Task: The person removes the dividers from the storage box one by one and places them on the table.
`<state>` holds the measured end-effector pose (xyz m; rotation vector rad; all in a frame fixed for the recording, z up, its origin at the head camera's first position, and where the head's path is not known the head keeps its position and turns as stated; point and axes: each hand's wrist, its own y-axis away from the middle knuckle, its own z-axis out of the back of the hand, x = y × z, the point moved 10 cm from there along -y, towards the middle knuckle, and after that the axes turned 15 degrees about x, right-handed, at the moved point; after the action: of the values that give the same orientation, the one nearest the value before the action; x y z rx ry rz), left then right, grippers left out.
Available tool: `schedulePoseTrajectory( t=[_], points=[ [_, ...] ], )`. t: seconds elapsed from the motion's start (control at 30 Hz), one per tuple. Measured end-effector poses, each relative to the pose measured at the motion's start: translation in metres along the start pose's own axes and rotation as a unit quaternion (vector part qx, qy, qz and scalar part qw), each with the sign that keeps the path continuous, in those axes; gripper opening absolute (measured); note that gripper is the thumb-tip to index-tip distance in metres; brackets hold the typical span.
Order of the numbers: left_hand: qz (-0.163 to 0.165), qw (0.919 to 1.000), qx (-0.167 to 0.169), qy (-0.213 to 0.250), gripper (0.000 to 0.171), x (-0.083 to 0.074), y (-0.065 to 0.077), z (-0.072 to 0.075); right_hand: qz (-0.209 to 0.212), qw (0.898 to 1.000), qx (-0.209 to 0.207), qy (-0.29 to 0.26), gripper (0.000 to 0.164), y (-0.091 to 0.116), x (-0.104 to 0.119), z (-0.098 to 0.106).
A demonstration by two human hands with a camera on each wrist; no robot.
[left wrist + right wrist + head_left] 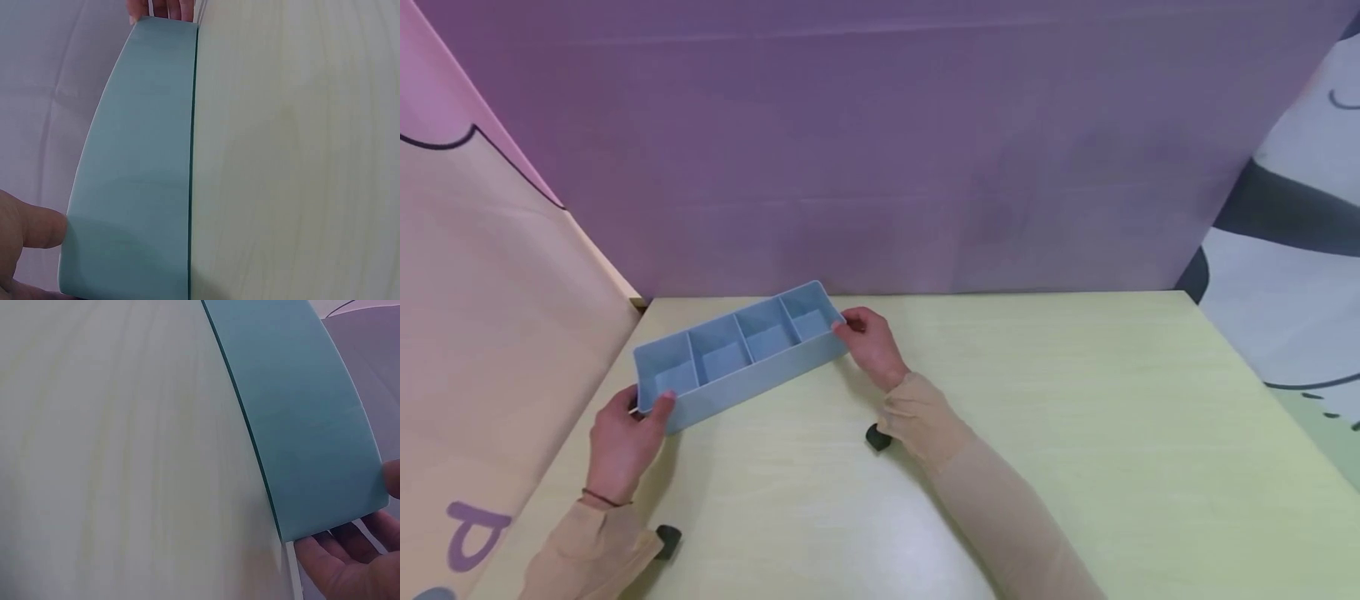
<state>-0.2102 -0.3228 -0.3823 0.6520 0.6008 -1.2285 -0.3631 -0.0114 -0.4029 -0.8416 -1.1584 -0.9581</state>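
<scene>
A light blue organizer box with several open compartments in a row lies slanted at the table's back left, its right end farther back. No contents show in its compartments. At the near left end, my left hand grips the box, thumb over the front rim and the other fingers partly hidden at the end wall. My right hand holds the opposite end, its thumb at the front corner. Both wrist views show the box's long front wall, with the right fingers against the end wall.
The pale wood-grain table extends to the right and toward me. A purple cloth wall rises behind its back edge. Printed fabric panels stand at the left and right sides. A small black piece sits at the right cuff.
</scene>
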Motion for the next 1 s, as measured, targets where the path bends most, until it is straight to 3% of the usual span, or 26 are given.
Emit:
schedulePoseTrajectory(
  t=[0.37, 1.0],
  points=[
    [-0.014, 0.9999, 0.005, 0.007, 0.061, -0.007, -0.005, -0.005, 0.002, 1.000, -0.002, 0.008, 0.031, 0.004, 0.001, 0.010],
    [-0.036, 0.9992, 0.012, 0.006, 0.060, -0.023, -0.012, -0.019, -0.032, 0.999, -0.015, 0.010, 0.028, 0.016, -0.005, 0.032]
  ],
)
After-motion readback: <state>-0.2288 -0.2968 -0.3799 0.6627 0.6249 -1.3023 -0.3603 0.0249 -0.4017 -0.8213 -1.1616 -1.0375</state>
